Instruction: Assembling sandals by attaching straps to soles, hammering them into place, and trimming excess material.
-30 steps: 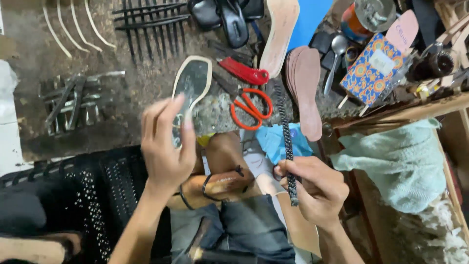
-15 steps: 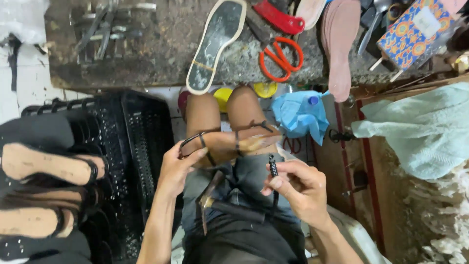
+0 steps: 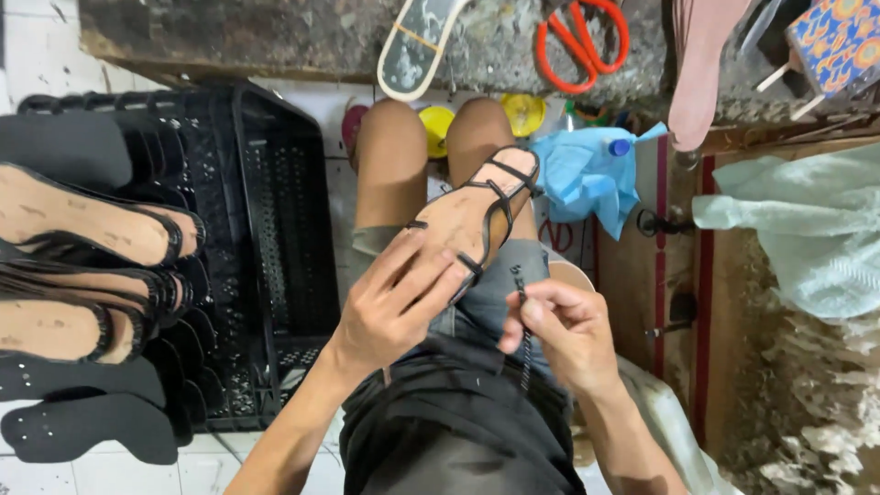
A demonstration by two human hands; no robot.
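Observation:
My left hand (image 3: 394, 307) grips the heel end of a tan sandal upper (image 3: 472, 215) with thin black straps, which lies across my lap and knee. Just to the right, my right hand (image 3: 559, 330) pinches a narrow black studded strap (image 3: 524, 341) that hangs down over my dark shorts. The strap's top end sits close to the sandal's lower edge. I sit with my bare knees pointing toward a low stone workbench (image 3: 275, 37).
A black plastic crate (image 3: 275, 229) at my left holds several tan insoles with black straps and black sole pieces. Orange scissors (image 3: 582, 41), a sole (image 3: 417, 46) and a pink insole (image 3: 701, 69) lie on the bench. A blue bag (image 3: 582, 174) and pale cloth (image 3: 797, 229) sit right.
The view has tilted down toward my lap. My left hand dropped from mid-air and took hold of the sandal; my right hand brought the studded strap down beside it.

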